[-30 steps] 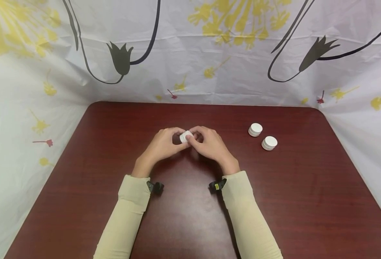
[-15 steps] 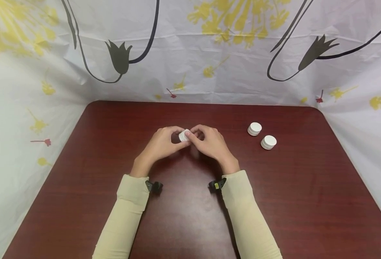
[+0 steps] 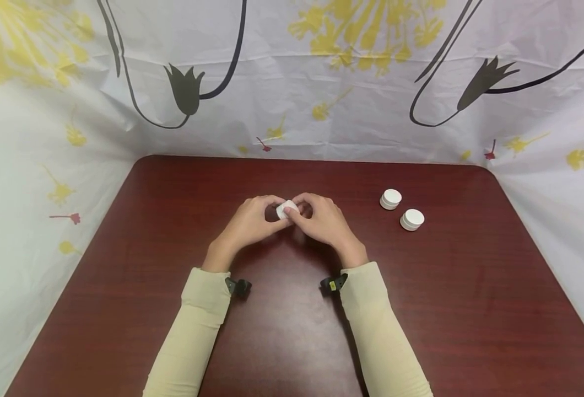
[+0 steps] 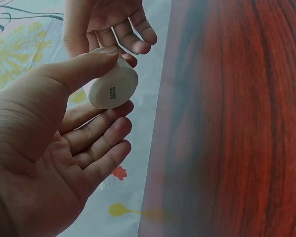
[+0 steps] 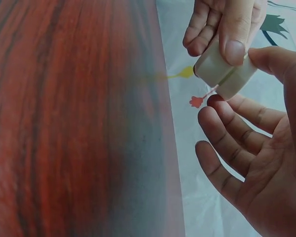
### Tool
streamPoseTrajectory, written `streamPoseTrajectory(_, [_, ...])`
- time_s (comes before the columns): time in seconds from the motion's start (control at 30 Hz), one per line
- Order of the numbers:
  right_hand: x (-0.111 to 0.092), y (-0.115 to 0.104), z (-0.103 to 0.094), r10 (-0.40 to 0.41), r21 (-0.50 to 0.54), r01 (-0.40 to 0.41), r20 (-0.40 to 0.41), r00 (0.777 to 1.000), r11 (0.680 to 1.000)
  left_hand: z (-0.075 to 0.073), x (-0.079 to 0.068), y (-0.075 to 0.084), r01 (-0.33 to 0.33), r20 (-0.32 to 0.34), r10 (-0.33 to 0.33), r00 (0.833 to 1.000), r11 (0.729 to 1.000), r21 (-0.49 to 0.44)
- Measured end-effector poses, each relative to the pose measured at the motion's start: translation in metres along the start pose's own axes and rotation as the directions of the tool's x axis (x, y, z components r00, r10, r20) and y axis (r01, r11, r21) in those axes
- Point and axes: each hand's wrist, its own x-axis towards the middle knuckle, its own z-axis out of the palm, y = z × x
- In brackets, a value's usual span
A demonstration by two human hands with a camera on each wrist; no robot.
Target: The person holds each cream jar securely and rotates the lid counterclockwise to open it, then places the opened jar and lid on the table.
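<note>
Both hands hold one small white round jar (image 3: 283, 211) above the middle of the table. My left hand (image 3: 249, 223) pinches it between thumb and fingers from the left. From the other side my right hand (image 3: 324, 221) grips it, its thumb lying across the jar in the head view. Small dark print marks the jar's flat base (image 4: 119, 91), which faces the left wrist camera. The right wrist view shows the jar tilted, with a seam between its lid and body. Farther right, two similar white lidded jars, one behind (image 3: 390, 199) and one nearer (image 3: 412, 219), stand upright.
The dark red wood-grain table (image 3: 470, 309) has rounded far corners. A white cloth (image 3: 282, 82) with yellow, grey and red flower prints hangs behind it and along both sides. Each wrist wears a small black camera, such as the left one (image 3: 241, 286).
The jar's tilt in my hands has changed slightly, and my right thumb has shifted on it over the last half second. The two jars at right stay in place.
</note>
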Motion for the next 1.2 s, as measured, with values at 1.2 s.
streamPoseTrajectory(1.2, [0.000,0.001,-0.002,0.006,-0.049,-0.006,0.005,1.000,0.999,0.001,-0.002,0.003,0.009,-0.005,-0.009,1.000,0.997,0.072])
